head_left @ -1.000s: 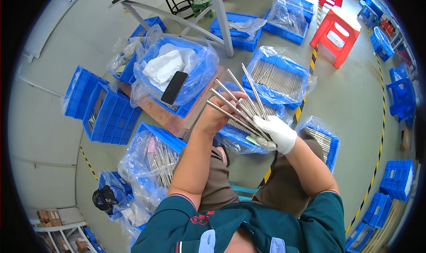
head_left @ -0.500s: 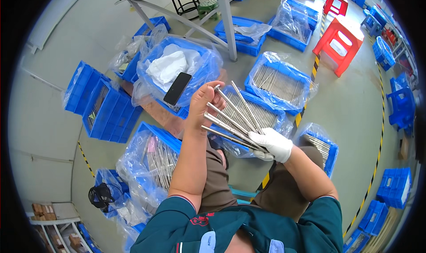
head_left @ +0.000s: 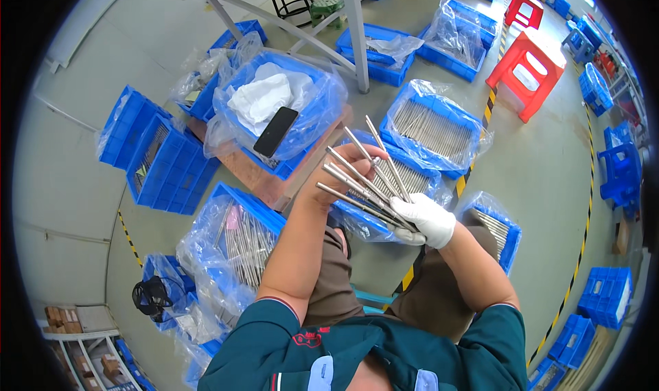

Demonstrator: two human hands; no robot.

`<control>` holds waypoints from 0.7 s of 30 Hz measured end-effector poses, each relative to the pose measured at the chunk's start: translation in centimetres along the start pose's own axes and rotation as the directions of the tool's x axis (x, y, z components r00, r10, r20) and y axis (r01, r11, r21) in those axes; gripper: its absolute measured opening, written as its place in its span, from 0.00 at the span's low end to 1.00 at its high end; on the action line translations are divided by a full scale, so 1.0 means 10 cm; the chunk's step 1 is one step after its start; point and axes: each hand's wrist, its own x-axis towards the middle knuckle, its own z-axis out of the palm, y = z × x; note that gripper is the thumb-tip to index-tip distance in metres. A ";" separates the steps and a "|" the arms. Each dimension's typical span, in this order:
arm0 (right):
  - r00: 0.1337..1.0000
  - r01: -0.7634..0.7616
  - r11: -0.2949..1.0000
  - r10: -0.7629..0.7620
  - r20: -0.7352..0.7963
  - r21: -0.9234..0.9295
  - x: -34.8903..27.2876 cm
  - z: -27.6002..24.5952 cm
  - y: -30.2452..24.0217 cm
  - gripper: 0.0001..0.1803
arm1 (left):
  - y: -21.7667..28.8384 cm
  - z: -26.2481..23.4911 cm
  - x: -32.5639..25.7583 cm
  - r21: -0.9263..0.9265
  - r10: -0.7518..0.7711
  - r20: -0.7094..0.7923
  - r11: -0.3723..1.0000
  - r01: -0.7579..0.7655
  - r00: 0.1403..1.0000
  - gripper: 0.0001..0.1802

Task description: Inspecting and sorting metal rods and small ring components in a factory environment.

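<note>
My right hand (head_left: 432, 221), in a white glove, is closed around the lower ends of several slim silvery metal rods (head_left: 364, 190). The rods fan out up and to the left at differing angles. Behind them, my bare left hand (head_left: 336, 184) has its fingers curled, the fingertips pinching one rod near its upper end. The rods in front partly hide that grip. Just beyond both hands is a blue crate (head_left: 429, 188) lined with clear plastic, with rows of similar rods in it.
Another rod crate (head_left: 432, 127) lies farther off. A black phone (head_left: 276, 133) rests on a plastic-lined crate left of it. Loose rods fill a crate (head_left: 240, 243) by my left forearm. A red stool (head_left: 527, 72) stands far right, a table leg (head_left: 355, 41) ahead.
My left hand has moved right and down from a rod's upper tip, and is now behind the fanned rods. My gloved right hand stays closed on them, almost in the same place.
</note>
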 end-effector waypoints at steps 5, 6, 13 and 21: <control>0.999 -0.004 1.000 0.005 0.037 -0.027 -0.01 -0.02 -0.03 0.22 | -0.04 0.03 0.07 -0.077 -0.010 0.049 0.997 0.014 0.999 0.26; 0.999 -0.004 1.000 0.005 0.033 -0.025 -0.02 -0.02 -0.04 0.22 | -0.04 0.04 0.08 -0.050 0.003 0.061 0.999 0.000 0.998 0.25; 0.985 -0.138 0.990 0.138 0.099 -0.008 0.01 0.03 0.06 0.22 | 0.23 -0.14 0.04 -0.057 0.299 -0.333 0.940 -0.336 0.894 0.22; 0.979 -0.151 0.983 0.163 0.119 -0.107 0.02 0.07 0.05 0.21 | 0.15 -0.20 0.05 -0.126 0.165 -0.181 0.974 -0.190 0.970 0.24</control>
